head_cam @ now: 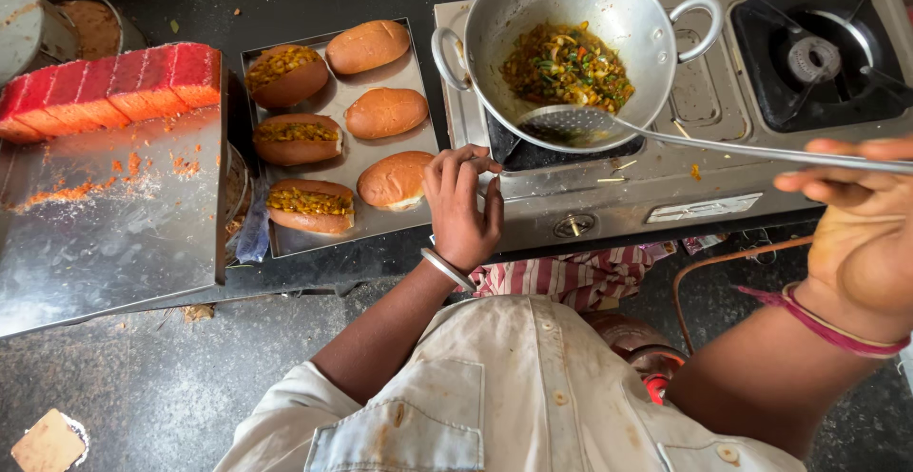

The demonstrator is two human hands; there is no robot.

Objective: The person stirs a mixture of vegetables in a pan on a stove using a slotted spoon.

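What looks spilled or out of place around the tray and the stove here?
Orange crumbs are scattered over the steel sheet below the red block. A few bits of filling lie on the stove top beside the pan. Nothing else stands out.

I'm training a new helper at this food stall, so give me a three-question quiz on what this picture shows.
1. True or false: every bun on the steel tray is filled.
2. Which tool does the right hand hold? A) a knife B) a slotted ladle C) tongs
3. Fill in: the vegetable filling sits in a round metal ____ tilted on the stove.

Key:
1. False: three buns in the left column are filled; three on the right are closed, with no filling showing.
2. B; its long handle runs to the right hand, while the left hand hovers empty by the tray.
3. Pan.
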